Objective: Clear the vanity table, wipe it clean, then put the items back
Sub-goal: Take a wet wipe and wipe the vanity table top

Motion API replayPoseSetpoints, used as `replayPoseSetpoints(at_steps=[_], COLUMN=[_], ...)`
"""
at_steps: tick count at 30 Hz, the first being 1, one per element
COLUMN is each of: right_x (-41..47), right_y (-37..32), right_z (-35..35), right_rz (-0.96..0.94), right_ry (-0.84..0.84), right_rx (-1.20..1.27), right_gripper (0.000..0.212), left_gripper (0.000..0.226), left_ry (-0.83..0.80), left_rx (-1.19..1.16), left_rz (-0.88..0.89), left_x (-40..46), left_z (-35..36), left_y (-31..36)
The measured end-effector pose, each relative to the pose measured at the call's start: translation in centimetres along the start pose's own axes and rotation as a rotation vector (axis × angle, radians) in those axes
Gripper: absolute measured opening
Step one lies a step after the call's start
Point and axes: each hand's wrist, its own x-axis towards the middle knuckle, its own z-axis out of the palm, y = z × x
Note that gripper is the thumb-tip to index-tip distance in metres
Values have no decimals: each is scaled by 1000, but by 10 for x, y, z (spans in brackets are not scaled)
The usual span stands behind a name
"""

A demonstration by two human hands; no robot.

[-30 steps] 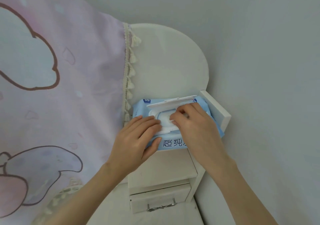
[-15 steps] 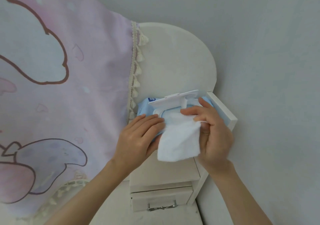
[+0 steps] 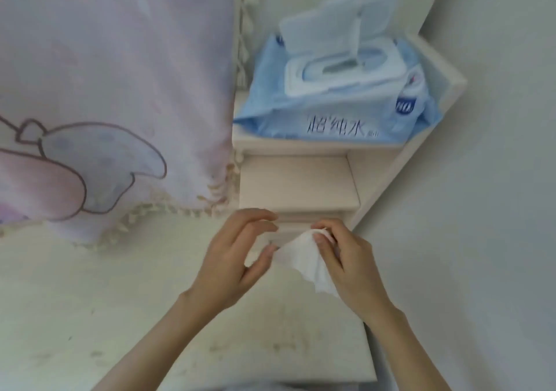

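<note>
A white wet wipe [image 3: 307,263] hangs between both hands above the vanity table top [image 3: 120,315]. My right hand [image 3: 346,264] pinches its upper right corner with curled fingers. My left hand [image 3: 237,258] pinches the wipe's left edge between thumb and fingers. The blue wipes pack [image 3: 340,96] lies on top of the small white drawer unit [image 3: 301,180], its plastic lid flipped up. The table top shows faint smudges and marks.
A pink cartoon-print cloth with a tasselled fringe [image 3: 99,90] drapes over the left, covering what stands behind it. A grey wall [image 3: 496,210] runs close along the right. The table's front edge [image 3: 331,387] lies near the bottom of the view.
My hands left the wipes pack and came down over the table with the pulled-out wipe. My left hand now pinches the wipe too. The view tilted downward.
</note>
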Motion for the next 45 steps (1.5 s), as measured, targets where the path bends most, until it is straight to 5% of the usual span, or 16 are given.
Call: replayPoseSetpoints(at_steps=[5,11,15,18,23,25,28,30,34,39,45], right_x=[-33,-47,-51,-54,-65,-77,-104,-118,-134,-156,-170], right_y=[19,44,61,81,99,110,126,134,148,160,165], right_z=[31,38,33,31,19,19,27,37,56,86,91], right_rz=[301,565,485,259,6,32,220,292,242,153,150], right_ry=[-147,-241,-323,-259,-91,-284,-702,-780,-662,-734,-646], right_rx=[260,419,265,-158,-480,-557,-535,-491,-451,-639,-735], right_gripper=[13,10,9,28,39,52,114,126,103,56,53], left_gripper=[46,23,30,35,41,42,33,34,55,53,62], left_ry=[-393,-425,-331,-300,-341,-408,-642,-812,-900,-933,-948], left_rx=[-108,-84,-121,-165,-118,-62,-8,59,221,410,467], left_rz=[-192,-172,-287,-352,-157,-76,-3,11,-76,-117,-121], left_x=[-59,-78,-68,-54,-55,-72,-119,-152,-189,-204,-209], left_z=[36,43,43,44,57,66,83,90,103,120,122], left_y=[2,-11,-14,-17,-18,-25,-41,-45,-45,-40,-40])
